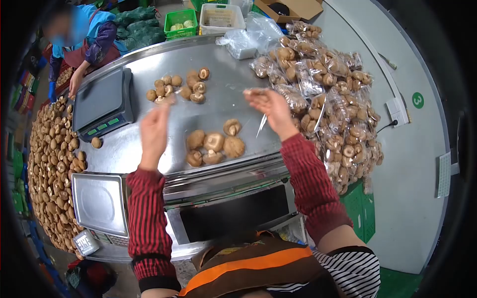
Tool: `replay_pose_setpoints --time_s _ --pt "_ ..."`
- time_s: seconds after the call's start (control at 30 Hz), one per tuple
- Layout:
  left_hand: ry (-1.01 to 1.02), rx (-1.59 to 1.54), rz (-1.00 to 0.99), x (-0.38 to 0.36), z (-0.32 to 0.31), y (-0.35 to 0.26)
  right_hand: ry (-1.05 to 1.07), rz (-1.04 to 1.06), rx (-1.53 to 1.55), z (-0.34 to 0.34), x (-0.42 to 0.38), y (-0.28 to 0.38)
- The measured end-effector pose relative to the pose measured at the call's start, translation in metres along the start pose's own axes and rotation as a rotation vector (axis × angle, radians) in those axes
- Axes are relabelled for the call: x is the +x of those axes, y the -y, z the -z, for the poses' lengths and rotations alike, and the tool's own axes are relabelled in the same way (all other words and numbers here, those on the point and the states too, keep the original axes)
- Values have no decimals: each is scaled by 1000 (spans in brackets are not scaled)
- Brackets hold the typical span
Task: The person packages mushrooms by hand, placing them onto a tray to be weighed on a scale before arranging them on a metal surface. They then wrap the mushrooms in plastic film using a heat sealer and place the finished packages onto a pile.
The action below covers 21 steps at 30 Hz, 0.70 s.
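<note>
My left hand (155,130) is raised over the steel table (198,62), smeared by motion, its fingertips overlapping the edge of a small group of brown mushrooms (160,90). To the right, my right hand (268,105) reaches leftward with its fingers stretched out, beside the heap of bagged mushrooms (338,99). A thin white streak (261,125) shows just below it. Between and below my hands lies a group of larger mushrooms (213,141), some cap up and some showing stems. Another loose group of mushrooms (197,88) sits farther back.
A digital scale (102,97) and a second steel-topped scale (99,201) stand at left, beside a big pile of loose mushrooms (52,164). Clear plastic bags (243,42) lie at the back edge near crates (221,10). A co-worker (92,35) stands at the far left.
</note>
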State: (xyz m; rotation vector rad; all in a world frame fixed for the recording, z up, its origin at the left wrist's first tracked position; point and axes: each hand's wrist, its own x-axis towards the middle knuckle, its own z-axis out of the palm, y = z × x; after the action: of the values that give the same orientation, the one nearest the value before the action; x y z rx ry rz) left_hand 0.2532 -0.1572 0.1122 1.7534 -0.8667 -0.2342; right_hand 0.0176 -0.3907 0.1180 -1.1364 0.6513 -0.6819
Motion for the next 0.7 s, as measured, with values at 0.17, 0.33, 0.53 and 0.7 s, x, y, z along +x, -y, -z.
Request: replay_pose_setpoints --time_s 0.17,0.33,0.53,0.7 --pt "519 238 -204 -27 -21 56 41 -321 -354 5 13 -55" --pt "661 257 -220 -48 8 18 212 -416 -449 11 5 -59" --pt "707 58 57 -47 12 -6 419 -528 -1019 4 5 -26" --pt "552 -124 353 -62 29 46 641 -79 -1035 34 -22 -43"
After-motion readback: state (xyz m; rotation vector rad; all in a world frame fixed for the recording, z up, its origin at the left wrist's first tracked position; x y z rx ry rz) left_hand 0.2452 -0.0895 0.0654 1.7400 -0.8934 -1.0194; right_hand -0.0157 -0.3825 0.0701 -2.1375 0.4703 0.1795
